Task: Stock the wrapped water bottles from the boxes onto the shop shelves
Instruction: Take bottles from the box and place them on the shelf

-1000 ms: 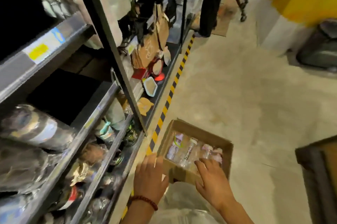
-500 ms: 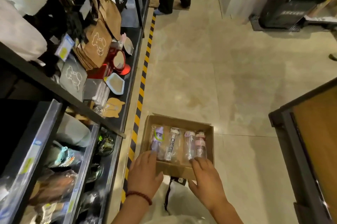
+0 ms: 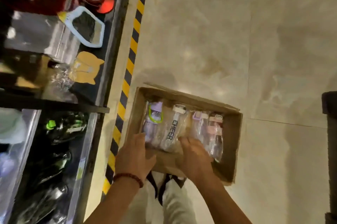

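- The shop shelves (image 3: 102, 85) run down my left, dark metal edges with glossy, crinkled plastic packs already lying on the lower tiers; I cannot tell whether any of those are bottles from this box.
- On the top shelf sit a pale hexagon-framed mirror (image 3: 85, 28) and a flat orange cat-shaped card (image 3: 85, 67) (none of it my job).
- A yellow-and-black hazard stripe (image 3: 127, 77) marks the shiny stone floor just beside the shelf's front edge.
- My left hand (image 3: 135, 156) grips the near left corner of the cardboard box (image 3: 231, 143), thumb on the outer wall; I cannot see the fingertips.
- Inside, four wrapped water bottles (image 3: 171, 128) lie side by side in clear, wrinkly film: a lilac-capped one with a green loop, a clear one printed CHEER, another lilac, then a pink one.
- My right hand (image 3: 195, 158) reaches over the near wall, fingers curled onto the wrapped bottles, apparently taking hold of one.
- By my judgement the stocking from this box has hardly begun: all four bottles are in it, none in the air.
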A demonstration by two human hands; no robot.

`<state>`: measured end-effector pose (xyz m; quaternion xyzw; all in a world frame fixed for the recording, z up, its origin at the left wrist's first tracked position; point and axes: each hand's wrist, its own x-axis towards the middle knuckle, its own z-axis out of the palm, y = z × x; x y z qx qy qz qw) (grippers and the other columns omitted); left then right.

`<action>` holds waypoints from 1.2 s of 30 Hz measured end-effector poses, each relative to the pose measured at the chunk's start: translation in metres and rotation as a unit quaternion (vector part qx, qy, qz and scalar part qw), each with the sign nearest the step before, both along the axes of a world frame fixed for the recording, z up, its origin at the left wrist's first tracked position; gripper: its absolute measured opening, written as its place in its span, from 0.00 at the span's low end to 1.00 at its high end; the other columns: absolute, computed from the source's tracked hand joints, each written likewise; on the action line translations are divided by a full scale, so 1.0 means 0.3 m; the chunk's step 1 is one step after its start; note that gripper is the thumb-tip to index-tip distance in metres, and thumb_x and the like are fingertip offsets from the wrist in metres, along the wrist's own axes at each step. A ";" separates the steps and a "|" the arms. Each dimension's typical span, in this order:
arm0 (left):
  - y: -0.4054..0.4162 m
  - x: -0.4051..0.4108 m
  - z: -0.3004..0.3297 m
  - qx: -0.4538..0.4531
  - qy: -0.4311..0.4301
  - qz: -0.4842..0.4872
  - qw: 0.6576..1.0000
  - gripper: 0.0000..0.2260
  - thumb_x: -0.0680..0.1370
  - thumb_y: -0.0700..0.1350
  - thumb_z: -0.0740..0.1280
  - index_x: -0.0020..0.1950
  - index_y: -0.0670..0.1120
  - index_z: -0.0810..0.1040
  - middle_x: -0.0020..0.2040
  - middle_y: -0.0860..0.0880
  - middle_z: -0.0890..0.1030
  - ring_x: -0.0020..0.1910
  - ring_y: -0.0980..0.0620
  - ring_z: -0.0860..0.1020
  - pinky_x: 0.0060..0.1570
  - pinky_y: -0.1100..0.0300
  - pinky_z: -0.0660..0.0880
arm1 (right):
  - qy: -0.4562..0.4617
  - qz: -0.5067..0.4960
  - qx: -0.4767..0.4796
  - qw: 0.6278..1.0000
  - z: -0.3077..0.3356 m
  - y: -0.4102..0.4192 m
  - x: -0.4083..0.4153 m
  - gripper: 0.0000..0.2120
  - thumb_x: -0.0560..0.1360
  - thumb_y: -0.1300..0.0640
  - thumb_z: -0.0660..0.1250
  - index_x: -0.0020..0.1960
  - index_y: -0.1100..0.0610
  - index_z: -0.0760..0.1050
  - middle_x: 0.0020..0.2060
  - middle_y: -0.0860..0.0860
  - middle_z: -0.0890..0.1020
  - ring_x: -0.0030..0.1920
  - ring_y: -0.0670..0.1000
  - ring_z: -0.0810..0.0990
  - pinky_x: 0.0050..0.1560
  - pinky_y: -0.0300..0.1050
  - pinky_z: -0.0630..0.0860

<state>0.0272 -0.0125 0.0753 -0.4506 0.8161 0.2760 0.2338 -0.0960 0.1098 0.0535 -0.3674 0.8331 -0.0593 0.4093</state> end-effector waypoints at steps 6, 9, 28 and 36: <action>-0.099 -0.025 -0.563 0.000 0.011 -0.008 1.000 0.27 0.67 0.50 0.73 0.64 0.44 0.73 0.57 0.42 0.77 0.56 0.41 0.75 0.55 0.50 0.73 | -0.060 -0.066 0.084 0.992 -0.532 -0.050 -0.052 0.25 0.73 0.56 0.66 0.69 0.56 0.65 0.62 0.54 0.71 0.64 0.57 0.69 0.60 0.51 0.71; -0.145 -0.027 -0.818 0.047 -0.006 0.028 0.998 0.32 0.65 0.55 0.73 0.66 0.47 0.70 0.60 0.45 0.76 0.57 0.44 0.75 0.55 0.49 0.75 | -0.077 -0.102 0.113 0.985 -0.752 -0.051 -0.039 0.27 0.73 0.53 0.68 0.68 0.57 0.64 0.60 0.55 0.71 0.61 0.57 0.69 0.55 0.49 0.72; -0.128 -0.040 -1.239 0.106 0.052 0.330 0.936 0.34 0.63 0.48 0.79 0.63 0.43 0.68 0.56 0.45 0.77 0.52 0.44 0.77 0.46 0.58 0.70 | -0.125 -0.551 0.024 0.824 -1.165 -0.164 0.040 0.28 0.63 0.54 0.78 0.55 0.57 0.65 0.39 0.46 0.72 0.38 0.46 0.73 0.39 0.42 0.73; -0.070 0.013 -0.885 0.132 0.145 0.404 0.893 0.31 0.52 0.53 0.78 0.51 0.47 0.74 0.45 0.50 0.82 0.45 0.50 0.81 0.47 0.57 0.78 | -0.127 -0.530 -0.032 0.838 -0.786 -0.133 0.078 0.28 0.65 0.58 0.76 0.57 0.56 0.62 0.43 0.50 0.73 0.39 0.46 0.73 0.34 0.33 0.67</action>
